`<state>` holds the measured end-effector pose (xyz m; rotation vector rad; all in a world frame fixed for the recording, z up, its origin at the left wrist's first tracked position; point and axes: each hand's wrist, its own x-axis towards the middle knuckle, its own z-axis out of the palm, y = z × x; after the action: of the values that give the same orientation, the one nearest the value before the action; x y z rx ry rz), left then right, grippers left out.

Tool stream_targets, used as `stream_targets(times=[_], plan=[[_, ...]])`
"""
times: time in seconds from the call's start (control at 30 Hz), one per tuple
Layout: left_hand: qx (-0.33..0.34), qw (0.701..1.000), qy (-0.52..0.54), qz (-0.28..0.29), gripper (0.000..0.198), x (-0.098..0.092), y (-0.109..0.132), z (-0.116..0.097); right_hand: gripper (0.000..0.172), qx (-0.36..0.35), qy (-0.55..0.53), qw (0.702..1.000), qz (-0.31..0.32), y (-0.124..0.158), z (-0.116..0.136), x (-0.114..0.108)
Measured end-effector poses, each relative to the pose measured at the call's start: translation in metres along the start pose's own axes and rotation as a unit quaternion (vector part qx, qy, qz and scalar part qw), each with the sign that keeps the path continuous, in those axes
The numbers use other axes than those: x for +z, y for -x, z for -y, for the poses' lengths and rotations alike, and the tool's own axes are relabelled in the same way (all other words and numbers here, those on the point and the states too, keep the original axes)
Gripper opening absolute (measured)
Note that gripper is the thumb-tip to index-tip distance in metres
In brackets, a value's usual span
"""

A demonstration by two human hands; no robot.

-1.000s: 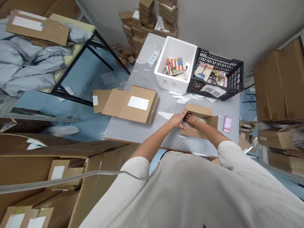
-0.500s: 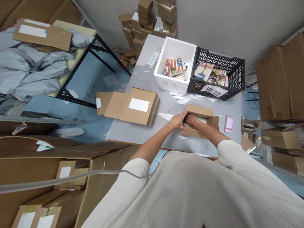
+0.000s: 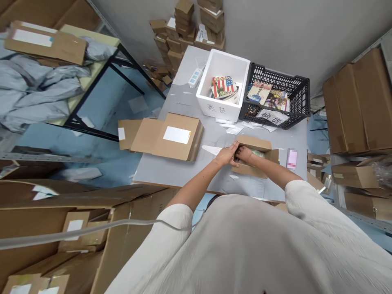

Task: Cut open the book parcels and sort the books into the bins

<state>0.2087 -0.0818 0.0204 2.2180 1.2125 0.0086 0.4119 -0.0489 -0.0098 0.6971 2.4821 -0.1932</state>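
Two hands [image 3: 226, 156] at carton [image 3: 250, 170], near table edge [image 3: 171, 183].

The left arm [image 3: 196, 181] and right arm [image 3: 275, 169] reach far, angled inward; the left hand [image 3: 226, 157] spreads its fingers [image 3: 235, 144], the right hand [image 3: 245, 154] (fingertips hard to discern) just beside it.

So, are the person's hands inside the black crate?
No, the left hand is at one end of the open box, and the right hand reaches inside it.

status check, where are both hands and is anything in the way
Left hand spread at the left end of the open box. Right hand inside, grip unclear. Paper scraps beyond box, clear of hands.
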Motion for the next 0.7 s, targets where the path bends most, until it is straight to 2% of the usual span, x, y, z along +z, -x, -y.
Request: stream_targets(times=[0.2,0.33,0.5,0.63,0.7], plan=[[-0.011,1.0,-0.013,0.007,0.162,-0.003,-0.002,-0.004,0.036,0.016,0.023,0.999,-0.017,0.04,0.005,-0.025],[-0.013,1.0,-0.019,0.017,0.157,-0.006,-0.003,-0.004,0.032,0.017,0.013,1.0,-0.019,0.071,-0.009,-0.043],[-0.02,0.999,-0.024,0.021,0.152,-0.013,-0.002,-0.006,0.025,0.051,-0.086,0.99,-0.095,0.131,-0.042,-0.065],[-0.026,0.998,-0.048,-0.001,0.144,-0.016,-0.001,-0.014,0.016,0.13,-0.12,0.971,-0.163,0.185,-0.064,-0.086],[-0.031,0.998,-0.057,-0.004,0.136,-0.018,0.0,-0.018,0.016,0.172,-0.158,0.95,-0.209,0.208,-0.073,-0.094]])
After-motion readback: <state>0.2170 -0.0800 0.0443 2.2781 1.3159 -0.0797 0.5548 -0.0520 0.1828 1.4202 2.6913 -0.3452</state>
